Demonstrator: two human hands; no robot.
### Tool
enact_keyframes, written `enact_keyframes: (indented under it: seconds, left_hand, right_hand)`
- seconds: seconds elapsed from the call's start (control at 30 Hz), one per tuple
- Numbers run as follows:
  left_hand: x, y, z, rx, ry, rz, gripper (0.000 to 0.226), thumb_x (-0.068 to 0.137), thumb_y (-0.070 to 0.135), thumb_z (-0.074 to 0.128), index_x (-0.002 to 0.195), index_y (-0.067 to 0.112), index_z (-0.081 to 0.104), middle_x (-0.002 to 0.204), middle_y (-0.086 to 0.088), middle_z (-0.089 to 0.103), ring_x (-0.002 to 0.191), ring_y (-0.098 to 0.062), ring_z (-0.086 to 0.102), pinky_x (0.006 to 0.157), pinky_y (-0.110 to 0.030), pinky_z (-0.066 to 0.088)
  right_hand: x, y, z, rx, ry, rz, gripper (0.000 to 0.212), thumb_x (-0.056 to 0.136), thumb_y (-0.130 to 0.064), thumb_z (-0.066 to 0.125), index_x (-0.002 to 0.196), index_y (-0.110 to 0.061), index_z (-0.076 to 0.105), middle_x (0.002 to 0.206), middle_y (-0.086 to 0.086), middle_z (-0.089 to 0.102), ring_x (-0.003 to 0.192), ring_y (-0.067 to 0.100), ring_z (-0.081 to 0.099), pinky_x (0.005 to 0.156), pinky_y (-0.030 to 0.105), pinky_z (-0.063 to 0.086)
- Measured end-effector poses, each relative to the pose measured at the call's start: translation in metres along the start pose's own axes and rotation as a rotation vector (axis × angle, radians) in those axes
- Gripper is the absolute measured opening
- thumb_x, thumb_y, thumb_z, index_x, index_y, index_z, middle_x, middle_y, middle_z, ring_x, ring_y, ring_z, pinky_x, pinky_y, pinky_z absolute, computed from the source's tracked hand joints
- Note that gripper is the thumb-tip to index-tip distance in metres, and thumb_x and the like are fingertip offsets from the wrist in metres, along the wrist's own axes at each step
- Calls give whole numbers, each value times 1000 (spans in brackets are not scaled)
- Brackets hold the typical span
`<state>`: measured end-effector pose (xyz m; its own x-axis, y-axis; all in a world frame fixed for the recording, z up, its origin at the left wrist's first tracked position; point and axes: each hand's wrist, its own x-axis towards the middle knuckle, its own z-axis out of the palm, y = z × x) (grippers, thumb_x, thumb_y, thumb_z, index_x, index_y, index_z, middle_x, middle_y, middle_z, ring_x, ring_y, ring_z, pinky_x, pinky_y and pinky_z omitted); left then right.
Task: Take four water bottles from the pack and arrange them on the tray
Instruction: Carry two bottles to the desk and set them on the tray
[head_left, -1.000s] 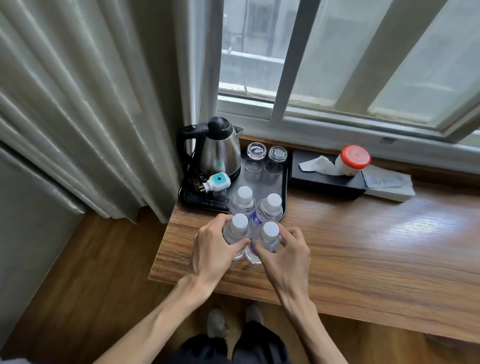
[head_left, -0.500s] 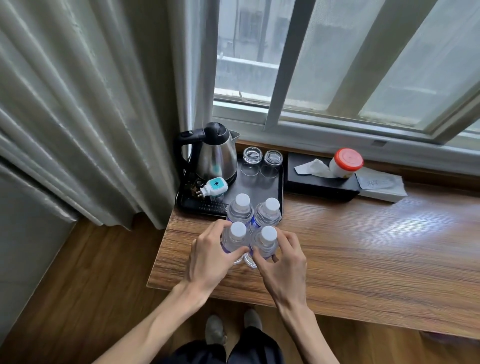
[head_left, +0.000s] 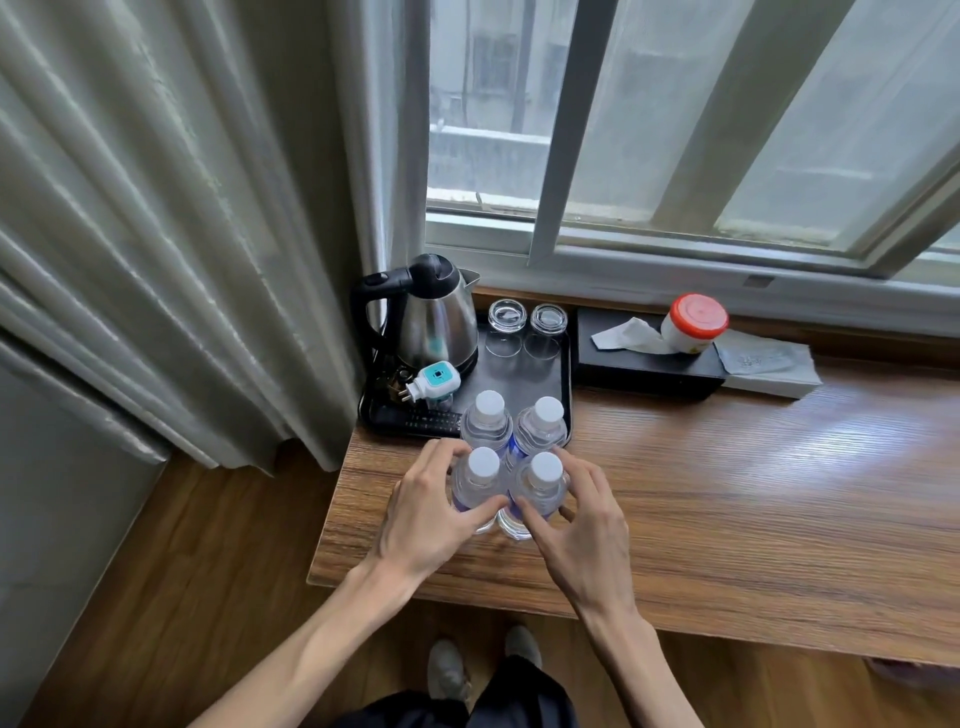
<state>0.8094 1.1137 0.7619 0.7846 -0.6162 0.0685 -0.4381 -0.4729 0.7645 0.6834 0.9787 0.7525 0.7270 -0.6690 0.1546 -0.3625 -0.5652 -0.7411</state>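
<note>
Several clear water bottles with white caps stand in a tight square block. The two far bottles (head_left: 488, 421) (head_left: 543, 426) are at the near edge of the black tray (head_left: 563, 384). The two near bottles (head_left: 480, 478) (head_left: 540, 486) stand on the wooden table (head_left: 753, 493) just in front of the tray. My left hand (head_left: 431, 509) wraps the near left bottle. My right hand (head_left: 582, 519) wraps the near right bottle. Whether the far bottles rest fully on the tray is hidden.
On the tray stand a steel kettle (head_left: 431, 322), a white-and-teal plug (head_left: 434, 384), a remote control (head_left: 426, 421) and two upturned glasses (head_left: 527, 327). A black tissue box (head_left: 644, 364) with a red-lidded jar (head_left: 693, 322) sits to the right. A curtain (head_left: 182, 234) hangs at left.
Both hands stay on the near two bottles. The block of bottles has kept its place at the tray's near edge; only the camera view has shifted slightly.
</note>
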Motion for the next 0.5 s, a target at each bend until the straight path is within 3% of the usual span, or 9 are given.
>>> enact_keyframes:
  seconds: [0.2,0.37,0.5]
  left_hand:
    - [-1,-18,0,-151,-86,-37,82,61,48,88,129,26,49,126,14,56,117,3,55,101,-21,46]
    - [-10,-34,19,-237,-68,-128,91,55,53,91,132,29,48,131,16,56,123,1,53,107,-29,46]
    - [-13,-37,36,-279,-20,-171,82,57,44,93,127,39,50,127,22,59,120,2,55,106,-30,47]
  right_hand:
    - [2,14,-14,192,-142,109,91,74,-43,84,151,-26,37,136,-15,50,120,1,55,94,24,53]
    - [-4,33,9,187,-189,189,88,71,-44,84,146,-29,42,136,-14,52,121,2,55,101,39,53]
    - [-10,42,31,257,-118,221,78,71,-43,85,139,-29,49,133,-16,56,122,3,56,99,39,54]
